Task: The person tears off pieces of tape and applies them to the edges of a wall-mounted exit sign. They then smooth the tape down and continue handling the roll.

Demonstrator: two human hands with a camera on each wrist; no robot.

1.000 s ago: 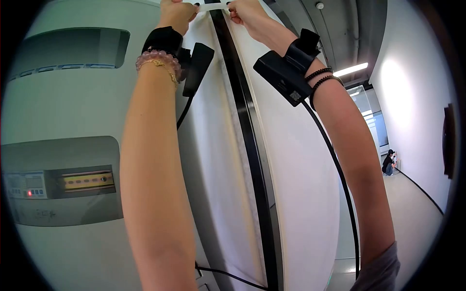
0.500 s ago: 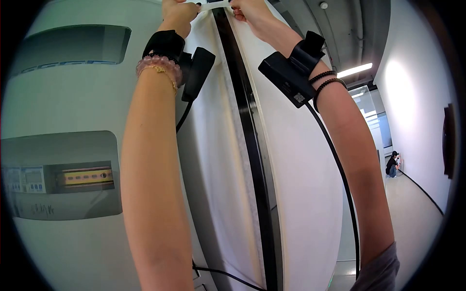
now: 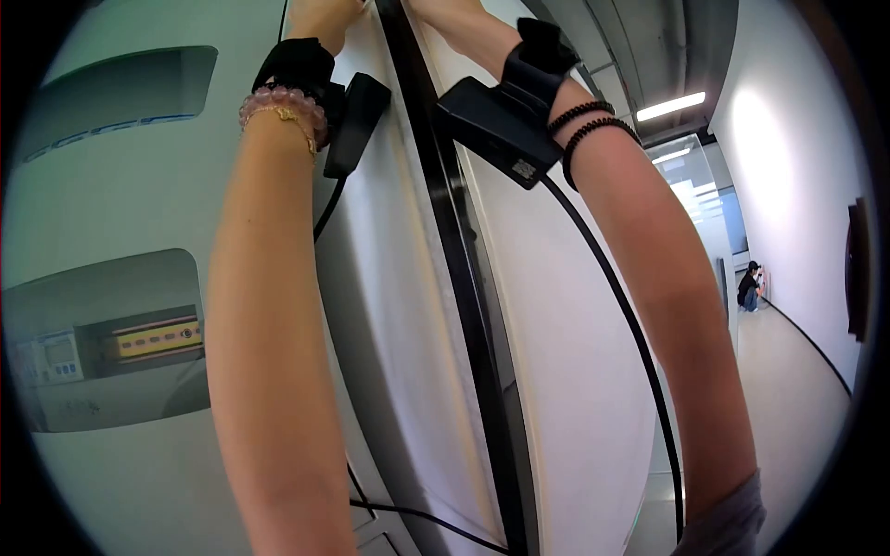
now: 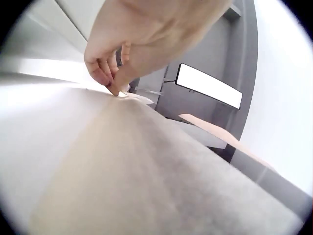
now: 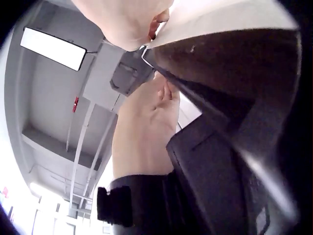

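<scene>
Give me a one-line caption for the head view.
Left arm and right arm reach up either side of a black strip, beside a windowed cabinet.

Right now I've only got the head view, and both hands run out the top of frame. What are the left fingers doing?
Observer: Left wrist view: the left hand has its fingers curled, thumb and fingertips pinched together, with a pale strip showing right at the tips.

Operator: Copy. Where are the right hand's fingers relative to the dark bar?

Observer: Right wrist view: the right hand has its curled fingers by the far end of the dark bar, with a gap between them and the left hand's fingers. Its fingertips are mostly hidden, so I can't tell whether they grip anything.
</scene>
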